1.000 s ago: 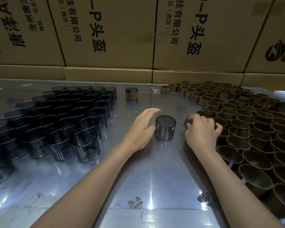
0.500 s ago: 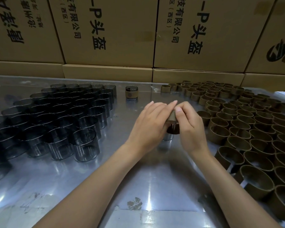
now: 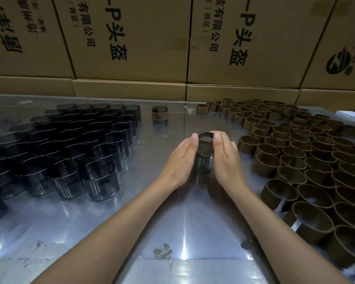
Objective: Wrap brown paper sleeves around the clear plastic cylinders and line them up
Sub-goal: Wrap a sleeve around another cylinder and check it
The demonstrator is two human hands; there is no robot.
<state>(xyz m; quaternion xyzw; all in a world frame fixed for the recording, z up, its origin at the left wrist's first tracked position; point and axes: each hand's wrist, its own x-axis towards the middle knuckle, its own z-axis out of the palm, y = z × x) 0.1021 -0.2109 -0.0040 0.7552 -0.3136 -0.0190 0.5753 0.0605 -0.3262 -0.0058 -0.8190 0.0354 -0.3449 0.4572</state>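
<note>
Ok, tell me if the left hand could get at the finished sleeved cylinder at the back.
Probably yes. Bare tabletop lies between the left hand and the sleeved cylinder, with nothing standing there. The hand would first have to release the cylinder it holds.

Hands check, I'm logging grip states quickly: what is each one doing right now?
Left hand: pinches the brown paper sleeve at the top of the clear cylinder.
Right hand: pinches the same sleeve from the other side.

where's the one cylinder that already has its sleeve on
In the head view the sleeved cylinder stands alone near the table's far edge, centre-left, between the bare cylinders on the left and the empty sleeves on the right.
</note>
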